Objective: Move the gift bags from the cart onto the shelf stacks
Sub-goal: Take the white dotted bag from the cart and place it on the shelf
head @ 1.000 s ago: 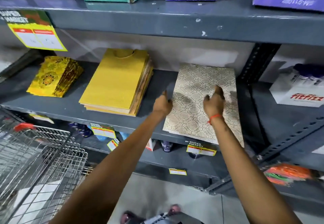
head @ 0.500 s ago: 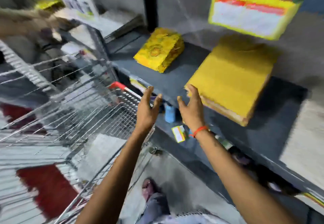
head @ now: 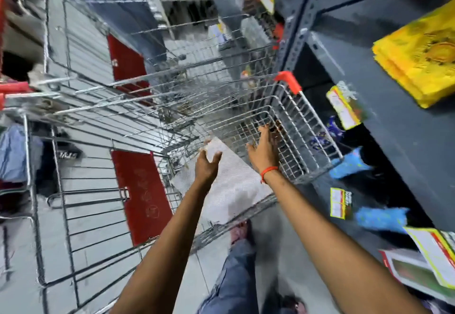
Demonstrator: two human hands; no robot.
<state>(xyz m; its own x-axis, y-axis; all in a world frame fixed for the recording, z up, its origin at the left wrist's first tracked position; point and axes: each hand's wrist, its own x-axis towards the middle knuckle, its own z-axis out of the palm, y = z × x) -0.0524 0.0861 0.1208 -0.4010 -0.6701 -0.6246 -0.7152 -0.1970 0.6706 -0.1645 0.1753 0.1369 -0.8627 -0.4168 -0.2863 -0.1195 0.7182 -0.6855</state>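
Observation:
A pale patterned gift bag lies flat in the wire cart, low in the middle of the view. My left hand is over the bag's upper corner, and its fingers and thumb close around that corner. Just to the right, my right hand hovers above the cart's small wire basket with its fingers spread and nothing in it. A stack of yellow gift bags rests on the grey shelf at the upper right. The view is motion-blurred.
The cart fills the left and centre, with red panels and a red handle cap near the shelf upright. Price tags hang on the shelf edge. Blue packets sit on the lower shelf. My legs and feet are below.
My view swung from the shelf down to the cart. Both hands left the patterned bag stack on the shelf and moved into the cart, where the left hand took hold of a pale bag.

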